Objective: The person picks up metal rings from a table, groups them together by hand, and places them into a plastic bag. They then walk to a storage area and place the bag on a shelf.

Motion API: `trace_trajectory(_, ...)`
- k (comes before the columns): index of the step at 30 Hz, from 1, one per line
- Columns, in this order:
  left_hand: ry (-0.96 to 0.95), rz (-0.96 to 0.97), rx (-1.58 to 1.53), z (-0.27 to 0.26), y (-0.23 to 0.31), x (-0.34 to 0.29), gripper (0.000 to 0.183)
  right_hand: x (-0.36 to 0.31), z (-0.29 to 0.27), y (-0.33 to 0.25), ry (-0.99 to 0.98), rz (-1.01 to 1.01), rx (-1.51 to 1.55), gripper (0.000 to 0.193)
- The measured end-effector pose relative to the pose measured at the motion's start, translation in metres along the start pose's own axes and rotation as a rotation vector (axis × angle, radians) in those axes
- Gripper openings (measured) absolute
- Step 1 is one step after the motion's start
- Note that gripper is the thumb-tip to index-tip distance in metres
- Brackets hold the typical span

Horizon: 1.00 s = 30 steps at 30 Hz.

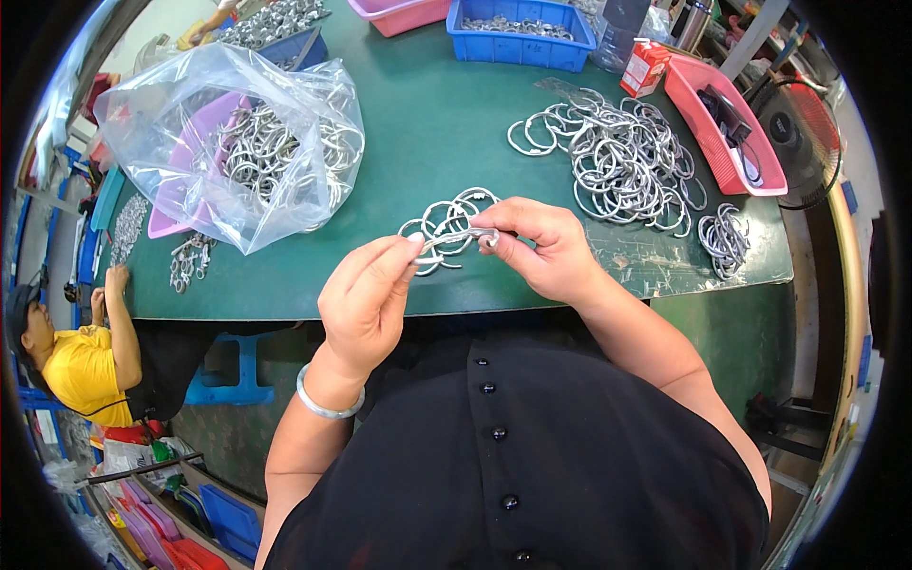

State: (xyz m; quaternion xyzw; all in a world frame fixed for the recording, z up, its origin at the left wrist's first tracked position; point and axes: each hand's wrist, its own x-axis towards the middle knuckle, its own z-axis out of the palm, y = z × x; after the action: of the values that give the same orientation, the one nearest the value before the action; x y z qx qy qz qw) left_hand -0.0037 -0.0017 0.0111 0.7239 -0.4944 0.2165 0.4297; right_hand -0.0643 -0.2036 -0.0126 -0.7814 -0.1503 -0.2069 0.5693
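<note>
Hands: what seems a metal ring (460, 239) is pinched between left hand (364, 296) and right hand (546, 249), presumably steadied from both ends.
Ring's place: above the near edge of the desk (427, 114).
Ring pile (627, 157): heaped at right, perhaps for easy reach.

A plain black top (589, 456) has a straight placket (493, 456) down its front, set with a row of round, shiny black buttons (487, 388); a smooth, pale, rounded bangle (328, 411) circles the left wrist (340, 373).
</note>
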Motion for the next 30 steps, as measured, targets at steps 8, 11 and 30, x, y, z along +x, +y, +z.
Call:
trace_trajectory(8,0.042,-0.019,-0.013,0.002,0.003,-0.001,0.020,0.001,-0.001,-0.005,0.049,-0.120,-0.160,0.019)
trace_trajectory(11,0.052,-0.078,-0.070,0.003,0.002,-0.002,0.020,0.003,-0.001,-0.013,0.070,-0.183,-0.232,0.020)
trace_trajectory(30,0.010,-0.731,-0.959,0.021,-0.009,-0.014,0.023,0.014,0.011,-0.037,0.053,-0.423,-0.234,0.020)
